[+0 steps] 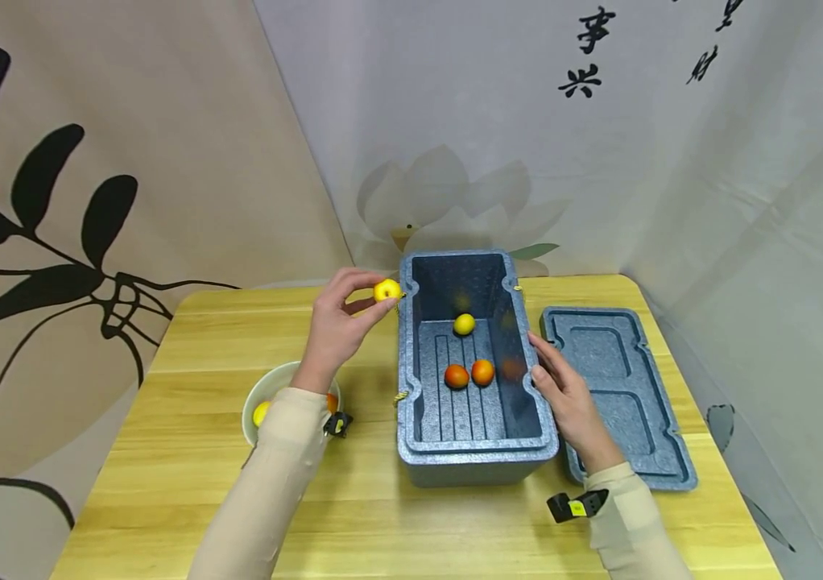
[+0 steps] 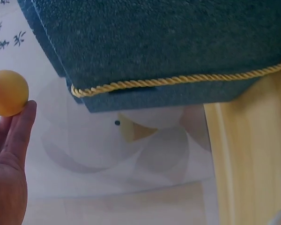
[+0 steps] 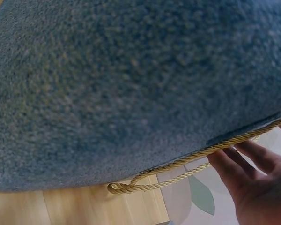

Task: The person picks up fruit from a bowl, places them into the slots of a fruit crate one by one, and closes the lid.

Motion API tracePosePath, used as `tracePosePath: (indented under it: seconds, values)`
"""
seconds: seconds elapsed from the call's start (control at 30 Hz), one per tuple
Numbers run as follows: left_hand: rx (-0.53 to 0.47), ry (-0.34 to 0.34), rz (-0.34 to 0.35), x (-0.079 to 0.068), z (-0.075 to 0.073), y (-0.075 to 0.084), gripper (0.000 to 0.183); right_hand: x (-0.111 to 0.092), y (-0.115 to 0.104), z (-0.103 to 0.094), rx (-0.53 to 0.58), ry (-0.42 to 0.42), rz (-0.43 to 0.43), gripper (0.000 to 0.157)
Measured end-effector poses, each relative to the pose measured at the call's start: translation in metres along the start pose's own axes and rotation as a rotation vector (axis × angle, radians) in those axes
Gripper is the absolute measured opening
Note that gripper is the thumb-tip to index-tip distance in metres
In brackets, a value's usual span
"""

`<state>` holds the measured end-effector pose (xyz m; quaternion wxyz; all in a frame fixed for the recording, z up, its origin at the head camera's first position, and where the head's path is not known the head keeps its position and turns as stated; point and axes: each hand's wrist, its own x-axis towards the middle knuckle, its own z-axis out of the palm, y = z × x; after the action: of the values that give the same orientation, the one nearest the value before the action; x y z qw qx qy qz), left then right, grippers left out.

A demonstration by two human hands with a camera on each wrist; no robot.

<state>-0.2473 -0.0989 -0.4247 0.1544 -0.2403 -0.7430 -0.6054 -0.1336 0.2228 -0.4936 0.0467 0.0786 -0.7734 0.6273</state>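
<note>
My left hand (image 1: 337, 326) pinches a small yellow apple-like fruit (image 1: 386, 290) between thumb and fingertips, just outside the left rim of a speckled blue-grey foam box (image 1: 477, 445). In the left wrist view the yellow fruit (image 2: 10, 93) shows round and smooth at the fingertips. Inside the box lie a yellow fruit (image 1: 464, 325) toward the back and two orange-red fruits, one on the left (image 1: 456, 376) and one on the right (image 1: 482, 372). My right hand (image 1: 571, 395) rests against the box's right side, its fingers extended near the twisted gold rope (image 3: 178, 162).
A white bowl (image 1: 248, 411) holding yellow and orange fruit stands on the wooden table (image 1: 165, 483), partly hidden by the left forearm. The box's lid (image 1: 618, 387) lies to the right of the box. A printed cloth (image 1: 440, 105) hangs behind the table.
</note>
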Motion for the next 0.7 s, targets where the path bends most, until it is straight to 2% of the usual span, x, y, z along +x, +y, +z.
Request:
tracePosePath:
  seconds: [0.23,0.53,0.7]
  values:
    - [0.010,-0.030,0.030,0.012,0.011,0.000,0.033,0.000,0.002,0.000,-0.011,-0.004,0.000,0.047]
    - [0.027,-0.072,0.054,0.030,0.016,0.005,0.034,0.000,0.003,-0.001,-0.012,-0.013,-0.015,0.047]
    - [0.051,-0.109,0.098,0.041,0.020,0.009,0.033,0.000,0.005,-0.001,-0.014,-0.008,-0.020,0.047]
